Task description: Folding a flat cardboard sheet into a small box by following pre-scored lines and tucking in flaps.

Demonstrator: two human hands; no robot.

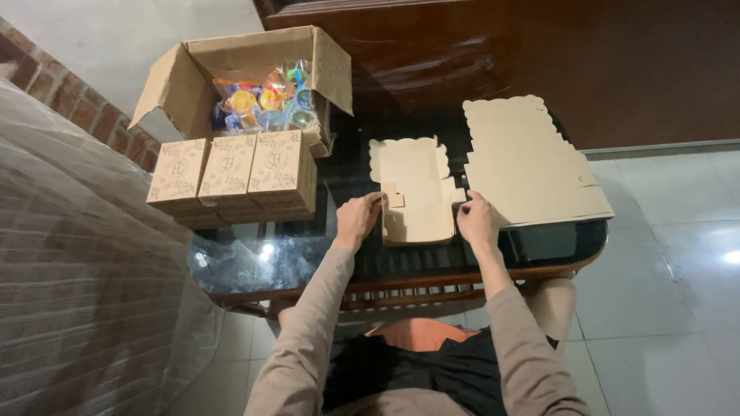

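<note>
Pinching flat box blank (416,189): left hand (356,219), right hand (478,222).

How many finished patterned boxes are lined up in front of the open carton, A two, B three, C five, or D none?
B: three closed patterned boxes stand side by side on the glass table, just in front of the open carton, while both hands hold a flat box blank.
</note>
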